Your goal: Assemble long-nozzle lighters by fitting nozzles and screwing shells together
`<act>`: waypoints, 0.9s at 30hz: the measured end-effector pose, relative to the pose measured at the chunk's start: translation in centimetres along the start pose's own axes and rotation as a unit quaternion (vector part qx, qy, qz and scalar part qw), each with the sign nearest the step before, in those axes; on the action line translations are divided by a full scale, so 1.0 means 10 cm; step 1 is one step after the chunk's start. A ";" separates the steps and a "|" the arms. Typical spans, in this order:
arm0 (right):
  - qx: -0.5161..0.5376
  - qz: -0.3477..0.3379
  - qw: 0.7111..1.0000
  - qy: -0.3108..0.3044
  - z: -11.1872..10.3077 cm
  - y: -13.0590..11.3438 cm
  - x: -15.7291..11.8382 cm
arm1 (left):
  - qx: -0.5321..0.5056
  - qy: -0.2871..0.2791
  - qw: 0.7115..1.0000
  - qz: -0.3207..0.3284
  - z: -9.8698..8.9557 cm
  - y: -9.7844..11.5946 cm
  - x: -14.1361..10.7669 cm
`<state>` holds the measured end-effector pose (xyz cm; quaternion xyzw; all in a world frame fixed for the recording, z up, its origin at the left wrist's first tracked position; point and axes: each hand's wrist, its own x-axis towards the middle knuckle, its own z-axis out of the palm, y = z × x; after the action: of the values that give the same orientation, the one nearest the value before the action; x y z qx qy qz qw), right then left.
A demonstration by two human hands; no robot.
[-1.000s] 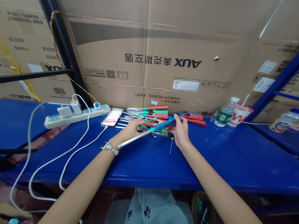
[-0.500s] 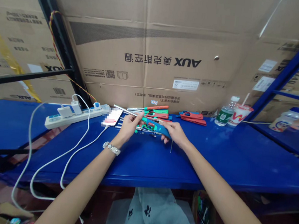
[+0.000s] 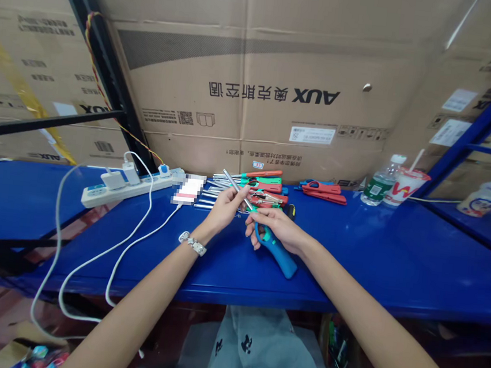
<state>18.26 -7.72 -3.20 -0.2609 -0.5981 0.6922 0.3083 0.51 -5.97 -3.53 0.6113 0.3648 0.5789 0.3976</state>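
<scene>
Both of my hands are on a long-nosed gas lighter (image 3: 282, 258) with a blue handle, tilted so that its metal tube points up and to the left. My left hand (image 3: 224, 208) is closed around the tube. My right hand (image 3: 283, 227) grips the lighter where tube meets handle, near the green trigger; the blue grip sticks out below toward me. Just behind my hands lies a pile of more lighters with red and green handles (image 3: 268, 184), their tubes pointing left. Part of this pile is hidden by my fingers. A black and yellow tool end (image 3: 290, 211) shows beside it.
To the right lie red lighter handles (image 3: 325, 196), then a water bottle (image 3: 375, 188), a cup with straw (image 3: 404, 186) and another bottle (image 3: 490, 196). At left are a white power strip (image 3: 92, 195), cables and a phone (image 3: 188, 190). A cardboard box (image 3: 240, 56) stands behind the blue shelf (image 3: 349, 275).
The blue lighter has turned, its handle swinging down toward me and its tube pointing more upward. My right hand has shifted its hold toward the tube end. The view has moved slightly.
</scene>
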 end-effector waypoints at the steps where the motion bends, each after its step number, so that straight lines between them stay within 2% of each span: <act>1: 0.001 0.001 1.000 0.005 0.00 0.00 0.00 | -0.008 -0.003 1.000 -0.005 0.00 -0.02 0.00; 5: -0.006 0.006 1.000 0.023 0.06 -0.01 -0.02 | -0.035 -0.019 0.999 -0.016 0.04 -0.04 0.00; 11: -0.012 0.017 0.999 0.047 0.13 -0.08 -0.05 | -0.076 -0.053 0.995 -0.043 0.12 0.08 -0.06; 15: 0.023 0.033 0.995 0.093 0.09 -0.10 -0.04 | -0.097 -0.112 0.987 -0.058 0.13 0.11 -0.09; 17: 0.059 0.054 0.993 0.086 0.08 -0.09 -0.04 | -0.122 -0.118 0.983 -0.075 0.11 0.10 -0.08; 20: 0.083 0.055 0.993 0.064 0.09 -0.09 -0.03 | -0.175 -0.071 0.977 -0.097 0.07 0.08 -0.05; 23: 0.055 0.037 0.996 0.064 0.10 -0.08 -0.04 | -0.212 0.001 0.973 -0.093 0.05 0.09 -0.02; 27: 0.034 0.031 0.997 0.057 0.11 -0.05 -0.03 | -0.284 0.065 0.951 -0.102 0.09 0.18 0.03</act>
<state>17.68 -8.65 -2.50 -0.3075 -0.5475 0.7054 0.3288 1.44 -6.51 -1.80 0.3937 0.2705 0.6533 0.5874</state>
